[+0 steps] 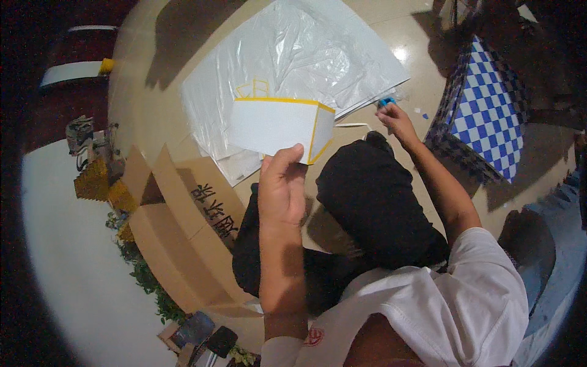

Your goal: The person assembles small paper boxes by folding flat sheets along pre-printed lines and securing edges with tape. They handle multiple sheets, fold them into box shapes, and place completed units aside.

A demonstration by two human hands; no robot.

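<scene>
My left hand (283, 189) is closed on the lower edge of a folded white panel (274, 125) with yellow trim, its thumb lying over the front. The panel bends at a yellow corner line, with a narrower side on the right. Above its top edge, thin yellow outlines show. My right hand (398, 124) is farther right, its fingers closed around a small blue object (386, 103) whose kind I cannot make out. That hand is beside the corner of a stack of white sheets (367, 46) partly covered by clear, crumpled plastic (287, 46).
An opened cardboard box (177, 257) with dark handwriting stands at the left. A blue-and-white checkered shape (487, 113) stands at the right. Small blue scraps (422, 114) lie on the tiled floor (391, 24). My black-clad knee (373, 196) rises between my arms.
</scene>
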